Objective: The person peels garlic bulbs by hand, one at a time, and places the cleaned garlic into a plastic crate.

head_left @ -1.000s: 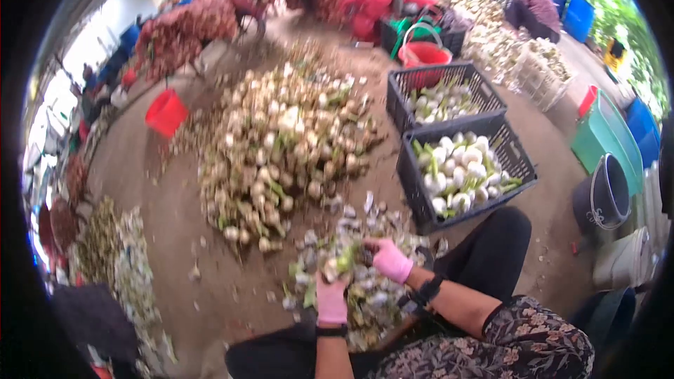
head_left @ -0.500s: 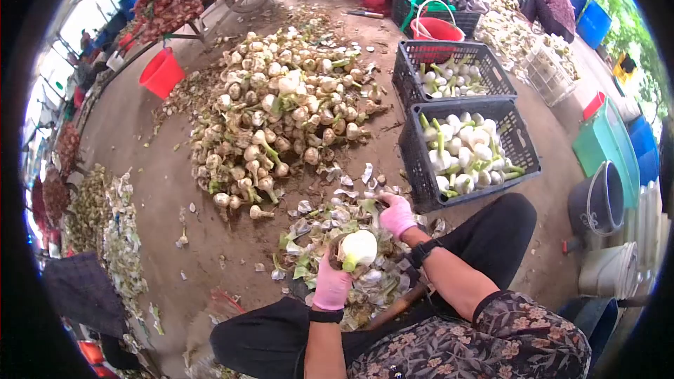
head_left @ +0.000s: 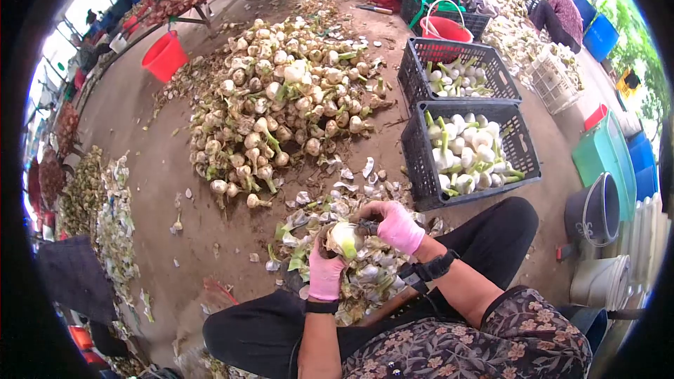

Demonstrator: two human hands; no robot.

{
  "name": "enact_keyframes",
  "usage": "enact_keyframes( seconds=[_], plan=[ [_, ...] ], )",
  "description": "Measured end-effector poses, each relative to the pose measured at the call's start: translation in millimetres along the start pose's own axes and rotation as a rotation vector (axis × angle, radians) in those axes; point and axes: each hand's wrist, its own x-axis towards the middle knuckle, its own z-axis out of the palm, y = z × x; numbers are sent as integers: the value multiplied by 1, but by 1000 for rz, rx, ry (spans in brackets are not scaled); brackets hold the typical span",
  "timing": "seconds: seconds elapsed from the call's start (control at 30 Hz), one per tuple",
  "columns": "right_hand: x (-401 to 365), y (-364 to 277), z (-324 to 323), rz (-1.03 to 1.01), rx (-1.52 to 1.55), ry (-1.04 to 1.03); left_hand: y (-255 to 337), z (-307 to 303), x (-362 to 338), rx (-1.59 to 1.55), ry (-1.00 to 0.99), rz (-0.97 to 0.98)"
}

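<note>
A garlic bulb (head_left: 342,238), mostly white with a green stem stub, is held in my left hand (head_left: 326,275), whose fingers wrap round its left side. My right hand (head_left: 397,228) is at the bulb's upper right, fingers curled together. Something dark shows at its fingertips, but I cannot make out whether it is a tool. Both hands wear pink gloves with dark fingertips. Under and around them lies a heap of garlic peelings (head_left: 379,277). Beyond the hands is a large pile of unpeeled garlic bulbs (head_left: 281,98).
To the right, a black crate (head_left: 421,196) holds clean white bulbs; another black crate (head_left: 407,88) stands behind it. Red buckets (head_left: 165,56) stand further back. A dark bucket (head_left: 593,210) and a white bucket (head_left: 597,284) are at far right. A person (head_left: 562,17) sits at back right.
My right hand has moved left to the garlic bulb. The bulb has turned in my left hand, bringing its green stub toward the right. The view has shifted slightly.
</note>
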Motion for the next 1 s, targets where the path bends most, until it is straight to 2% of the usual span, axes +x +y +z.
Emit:
enact_keyframes(
  seconds=[0.07, 0.17, 0.3, 0.47, 0.53, 0.6, 0.67, 0.73, 0.77, 0.83, 0.97, 1.0],
  plan=[
    [1, 4, 3, -2, -31, 55, 2, -2, 2, -173, 4, -69],
    [3, 3, 7, -75, 34, 101, 14, 4, -3, -204, -11, -114],
    [0, -2, 1, -60, -14, 89, 4, -7, -1, -127, -60, -116],
    [6, 13, -1, -18, 8, 123, 21, 15, -10, -132, -143, -210],
    [14, 32, -2, -49, -352, 223, 10, 15, -10, -33, -148, -242],
    [18, 53, -1, -27, -400, 194, 7, 18, -11, -133, -189, -341],
    [19, 62, 3, -54, -594, 216, 5, 20, -15, -238, -200, -347],
    [21, 69, 3, -33, -636, 193, 4, 20, -20, -437, -222, -358],
    [21, 69, 2, -33, -603, 229, 0, 18, -22, -438, -219, -354],
    [21, 71, -1, -63, -647, 291, -9, 14, -24, -600, -201, -490],
    [27, 105, -16, 18, -776, 411, -10, 14, -26, -612, -172, -545],
    [23, 116, -24, 15, -778, 411, -6, 14, -26, -607, -248, -492]
  ],
)
